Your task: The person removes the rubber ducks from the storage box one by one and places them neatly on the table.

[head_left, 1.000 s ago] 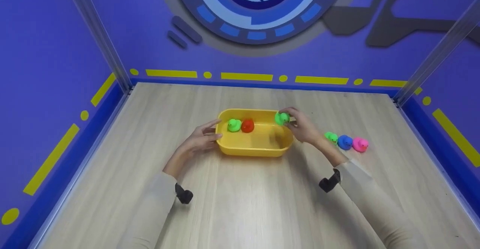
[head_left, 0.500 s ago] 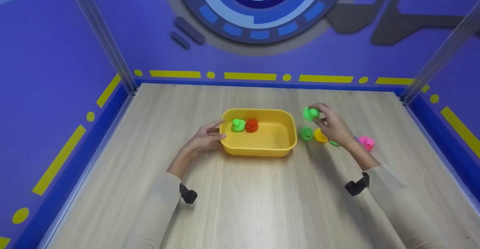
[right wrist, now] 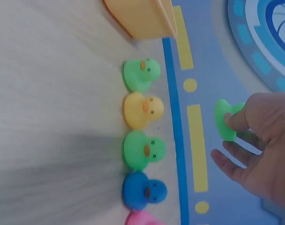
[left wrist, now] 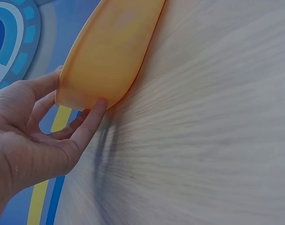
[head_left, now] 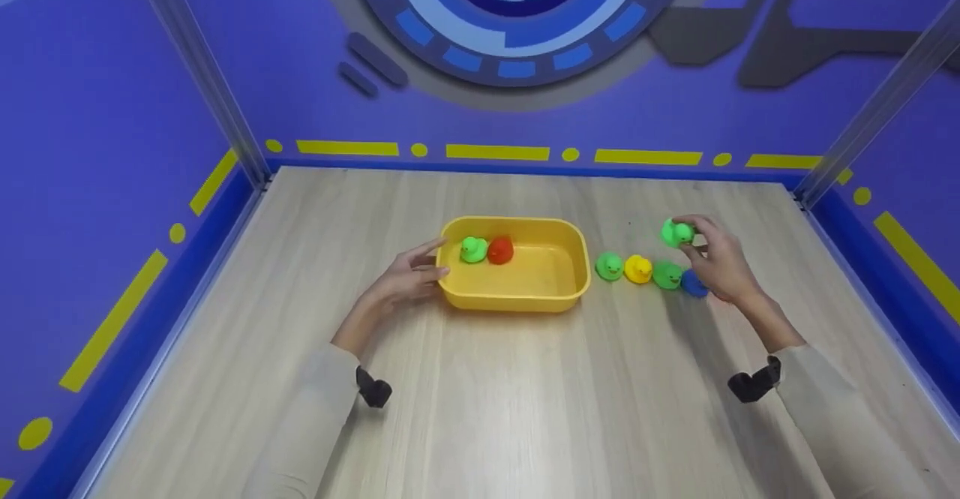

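Note:
A yellow plastic tub [head_left: 517, 304] stands on the wooden table, holding a green duck [head_left: 473, 250] and a red duck [head_left: 500, 250] side by side at its left. My left hand [head_left: 409, 278] rests against the tub's left end, fingers and thumb spread along the wall and rim. To the right, my right hand [head_left: 724, 263] pinches another green toy duck [head_left: 677, 233] between thumb and fingers, raised over the table. Below it runs a row of ducks: green [head_left: 610, 266], yellow [head_left: 638, 269], green [head_left: 667, 275], blue [head_left: 694, 283] and pink [right wrist: 144, 218]. The hand hides the pink one in the head view.
Blue printed panels [head_left: 517, 120] with yellow marks enclose the table [head_left: 480, 394] at the back and both sides. Metal posts [head_left: 217, 94] stand in the corners. A black strap-on camera [head_left: 754, 383] sits on the right wrist, another [head_left: 373, 390] on the left.
My right hand has moved right with the green duck, from over the tub's right end to above the right end of the row. The left hand stays at the tub.

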